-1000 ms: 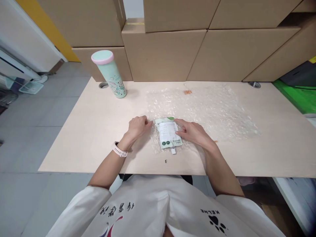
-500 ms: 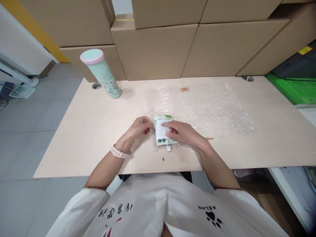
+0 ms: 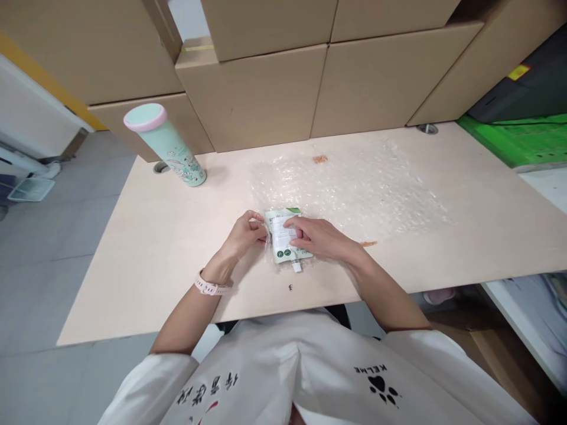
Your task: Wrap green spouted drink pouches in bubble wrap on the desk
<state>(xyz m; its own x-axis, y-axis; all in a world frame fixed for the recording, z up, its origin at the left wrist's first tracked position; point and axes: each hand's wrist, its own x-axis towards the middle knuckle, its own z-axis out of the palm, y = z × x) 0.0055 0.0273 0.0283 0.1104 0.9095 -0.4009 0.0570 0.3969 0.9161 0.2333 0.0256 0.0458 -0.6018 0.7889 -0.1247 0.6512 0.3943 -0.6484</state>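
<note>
A white and green spouted pouch lies flat on the near left corner of a sheet of bubble wrap, its white cap pointing towards me. At the pouch's left side, my left hand is closed, thumb and fingers pinching the edge of the bubble wrap. My right hand rests on top of the pouch with its thumb and index finger apart, hiding part of its right side.
A mint-green tumbler with a pink rim stands at the table's back left. Cardboard boxes are stacked behind the table. On the far right is a green crate with a dark case above it.
The camera view has tilted and shifted slightly, so the table and boxes appear moved. Both hands stay at the pouch; my left fingers draw in slightly closer to its left edge.
</note>
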